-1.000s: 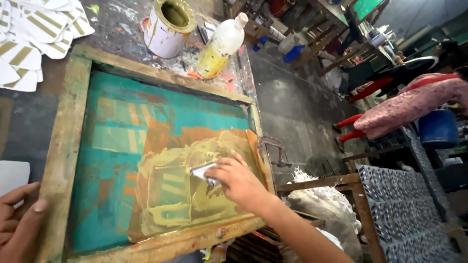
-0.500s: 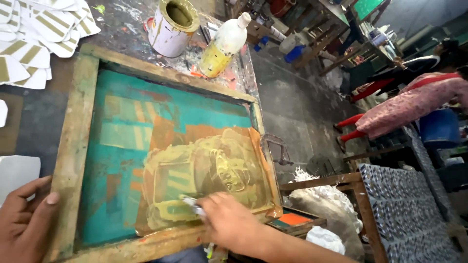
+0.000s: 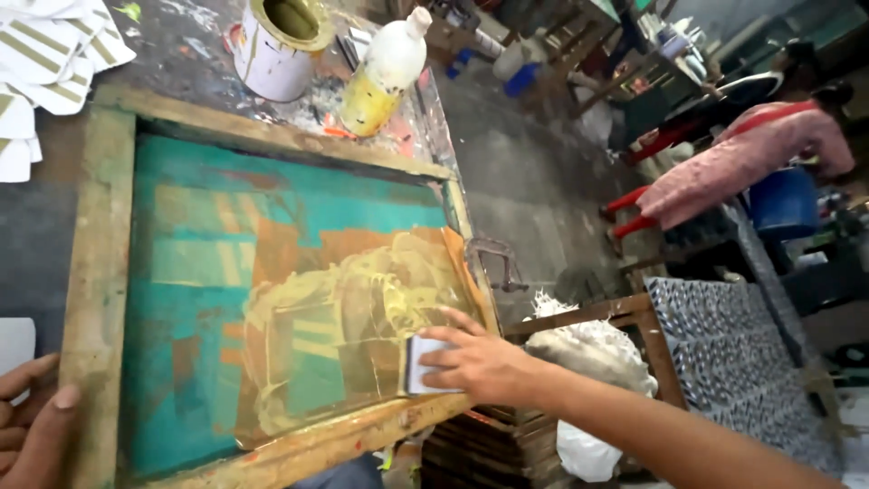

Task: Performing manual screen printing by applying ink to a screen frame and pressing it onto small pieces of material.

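Observation:
A wooden screen-printing frame (image 3: 101,244) lies flat before me, its mesh (image 3: 208,263) teal with orange patches and a smear of yellow-olive ink (image 3: 353,317) on the right half. My right hand (image 3: 475,360) grips a small white squeegee (image 3: 419,365) and presses it on the mesh near the frame's lower right corner. My left hand (image 3: 32,421) rests on the frame's lower left edge, fingers apart and holding nothing.
A paint can (image 3: 279,41) with olive ink and a plastic bottle (image 3: 385,72) stand beyond the frame. Striped printed pieces (image 3: 45,63) are stacked at the upper left. A metal clamp (image 3: 496,263) sits at the frame's right edge. Chairs and a patterned cloth (image 3: 733,344) lie right.
My right hand dragged the squeegee down to the frame's bottom edge, then shifted it right to the lower right corner. The left hand stays on the frame's left side.

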